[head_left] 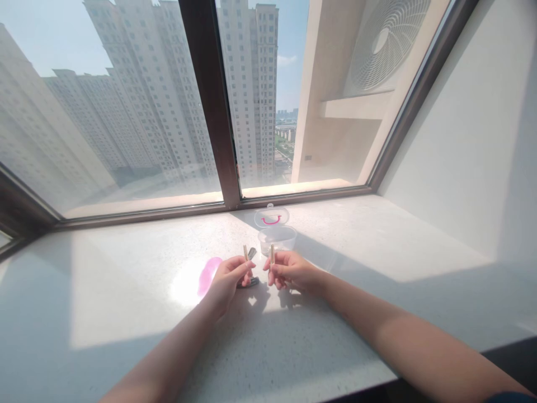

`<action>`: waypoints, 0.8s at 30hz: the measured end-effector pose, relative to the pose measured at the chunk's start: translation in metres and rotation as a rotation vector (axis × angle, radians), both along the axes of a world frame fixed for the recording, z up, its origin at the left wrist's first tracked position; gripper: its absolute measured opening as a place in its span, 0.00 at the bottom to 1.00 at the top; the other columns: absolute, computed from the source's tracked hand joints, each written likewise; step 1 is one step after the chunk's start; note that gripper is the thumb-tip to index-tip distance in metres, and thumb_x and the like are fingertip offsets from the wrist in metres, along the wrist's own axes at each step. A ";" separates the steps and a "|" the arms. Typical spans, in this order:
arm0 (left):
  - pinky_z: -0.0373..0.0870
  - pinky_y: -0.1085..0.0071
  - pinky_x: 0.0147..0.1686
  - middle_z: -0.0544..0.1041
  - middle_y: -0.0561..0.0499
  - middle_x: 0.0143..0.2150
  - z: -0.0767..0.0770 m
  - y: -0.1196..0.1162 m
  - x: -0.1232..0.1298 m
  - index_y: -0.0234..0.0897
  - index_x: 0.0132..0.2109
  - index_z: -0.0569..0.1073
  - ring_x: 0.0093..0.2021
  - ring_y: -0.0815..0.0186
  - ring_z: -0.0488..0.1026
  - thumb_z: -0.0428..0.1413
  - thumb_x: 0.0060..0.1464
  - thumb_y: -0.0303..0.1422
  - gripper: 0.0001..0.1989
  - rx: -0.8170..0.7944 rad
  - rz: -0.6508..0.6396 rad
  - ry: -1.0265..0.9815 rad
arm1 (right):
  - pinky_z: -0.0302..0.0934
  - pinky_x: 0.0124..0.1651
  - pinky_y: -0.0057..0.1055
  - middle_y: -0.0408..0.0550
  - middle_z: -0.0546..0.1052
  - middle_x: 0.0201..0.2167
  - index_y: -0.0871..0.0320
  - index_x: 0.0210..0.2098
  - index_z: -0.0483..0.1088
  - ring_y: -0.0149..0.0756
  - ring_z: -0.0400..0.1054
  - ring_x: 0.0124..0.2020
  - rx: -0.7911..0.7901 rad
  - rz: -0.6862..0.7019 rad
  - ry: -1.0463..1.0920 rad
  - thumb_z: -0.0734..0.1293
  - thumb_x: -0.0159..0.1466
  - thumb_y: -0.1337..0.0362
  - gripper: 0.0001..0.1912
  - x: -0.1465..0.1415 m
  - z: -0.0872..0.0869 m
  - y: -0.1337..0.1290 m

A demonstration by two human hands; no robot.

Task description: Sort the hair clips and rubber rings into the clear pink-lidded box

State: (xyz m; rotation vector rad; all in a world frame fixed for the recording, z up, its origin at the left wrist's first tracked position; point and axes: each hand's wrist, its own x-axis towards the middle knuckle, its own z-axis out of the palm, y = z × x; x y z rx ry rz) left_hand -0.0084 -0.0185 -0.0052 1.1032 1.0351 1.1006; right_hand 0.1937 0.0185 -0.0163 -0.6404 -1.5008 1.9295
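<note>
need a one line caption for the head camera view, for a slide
Left hand and right hand each hold a small upright piece before an open clear container.

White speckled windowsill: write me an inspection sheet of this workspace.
Surface: white speckled windowsill, crossed by sunlight and shadow.
Job's things: slim pale-gold piece in the left hand, another slim pale-gold piece in the right hand; clear plastic container with its pink-handled clear lid open.
Clutter: flat pink item beside the left hand, partly in glare; small dark object by the left hand, too small to identify.
Grippers: two bare hands, apart, each pinching its piece.
Cables: nothing seen.
Surroundings: dark-framed window, tall buildings outside.
</note>
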 end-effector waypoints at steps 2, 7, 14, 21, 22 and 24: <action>0.56 0.76 0.25 0.68 0.54 0.20 -0.001 0.000 0.001 0.32 0.31 0.75 0.22 0.73 0.62 0.60 0.53 0.38 0.11 -0.003 -0.012 0.007 | 0.53 0.19 0.20 0.45 0.75 0.22 0.63 0.38 0.69 0.25 0.65 0.17 -0.017 0.023 -0.021 0.70 0.58 0.54 0.18 -0.004 -0.001 0.000; 0.56 0.75 0.25 0.69 0.53 0.22 -0.005 0.002 0.002 0.33 0.30 0.74 0.22 0.72 0.62 0.58 0.55 0.40 0.14 0.022 -0.007 0.002 | 0.53 0.20 0.19 0.44 0.74 0.24 0.63 0.39 0.71 0.24 0.63 0.19 0.026 0.131 -0.049 0.70 0.60 0.55 0.17 -0.013 -0.003 -0.001; 0.58 0.74 0.25 0.69 0.53 0.21 -0.005 0.002 0.001 0.33 0.31 0.75 0.21 0.71 0.62 0.59 0.53 0.43 0.15 0.012 0.001 0.026 | 0.54 0.21 0.18 0.43 0.73 0.22 0.62 0.37 0.70 0.26 0.67 0.22 -0.084 0.115 -0.086 0.72 0.58 0.58 0.14 -0.001 -0.003 0.004; 0.56 0.76 0.25 0.68 0.54 0.20 -0.008 0.002 0.002 0.33 0.30 0.74 0.22 0.72 0.62 0.57 0.56 0.42 0.15 0.023 -0.039 0.054 | 0.58 0.23 0.19 0.44 0.75 0.25 0.62 0.38 0.69 0.26 0.68 0.23 -0.087 0.153 -0.143 0.73 0.56 0.61 0.15 0.002 -0.001 0.006; 0.56 0.76 0.25 0.68 0.54 0.20 -0.008 0.002 0.001 0.33 0.30 0.74 0.21 0.73 0.62 0.57 0.56 0.42 0.15 0.022 -0.039 0.054 | 0.59 0.23 0.19 0.44 0.75 0.25 0.63 0.38 0.69 0.26 0.68 0.23 -0.090 0.156 -0.152 0.73 0.55 0.61 0.15 0.002 -0.001 0.006; 0.56 0.76 0.25 0.68 0.54 0.21 -0.008 0.002 0.002 0.33 0.30 0.74 0.22 0.73 0.61 0.58 0.55 0.42 0.15 0.019 -0.037 0.055 | 0.59 0.23 0.19 0.45 0.75 0.24 0.63 0.38 0.69 0.25 0.68 0.23 -0.104 0.160 -0.162 0.73 0.55 0.61 0.16 0.002 -0.002 0.005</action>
